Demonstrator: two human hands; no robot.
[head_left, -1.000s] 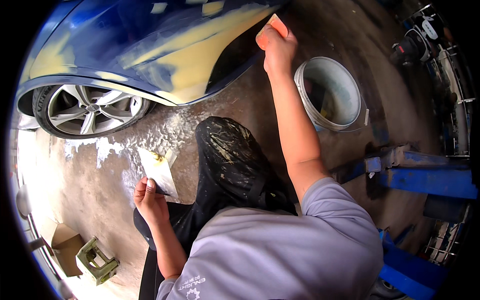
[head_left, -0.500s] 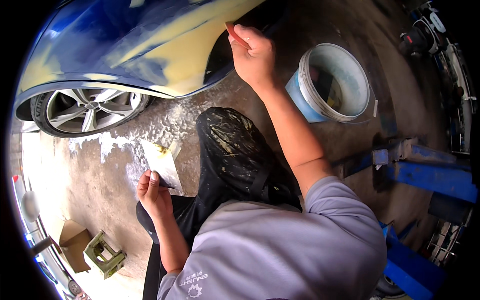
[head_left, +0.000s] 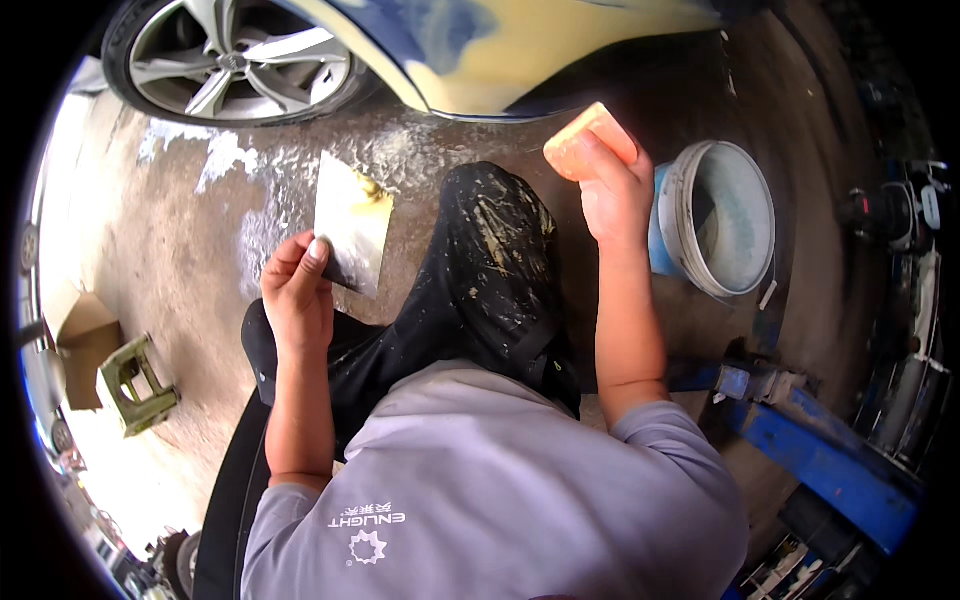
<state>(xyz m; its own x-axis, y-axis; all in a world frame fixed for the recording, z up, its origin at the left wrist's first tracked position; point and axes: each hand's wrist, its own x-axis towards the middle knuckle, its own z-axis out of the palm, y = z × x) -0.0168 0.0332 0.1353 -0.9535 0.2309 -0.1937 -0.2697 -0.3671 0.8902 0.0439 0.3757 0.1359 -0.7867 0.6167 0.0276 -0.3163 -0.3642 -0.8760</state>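
Observation:
My left hand (head_left: 300,285) pinches the lower corner of a thin, pale flat plate (head_left: 350,225), with the thumb on top. A dab of yellow putty (head_left: 368,186) lies near the plate's far edge. In my right hand (head_left: 615,190) is a flat orange putty spreader (head_left: 590,142), held up between thumb and fingers, apart from the car. Beyond it is the car's lower body panel (head_left: 480,75), blue with broad smears of pale yellow filler. The panel's far part is cut off by the picture's edge.
A blue and white bucket (head_left: 680,215) stands just right of my right hand. At the far left are a green step stool (head_left: 138,385) and a cardboard box (head_left: 85,345). A blue lift arm (head_left: 830,470) lies at the lower right; the car wheel (head_left: 232,62) is upper left.
My right hand has drawn back from the car panel, toward me and to the right, with the spreader. The left hand has raised the plate. My view has shifted, showing less of the car.

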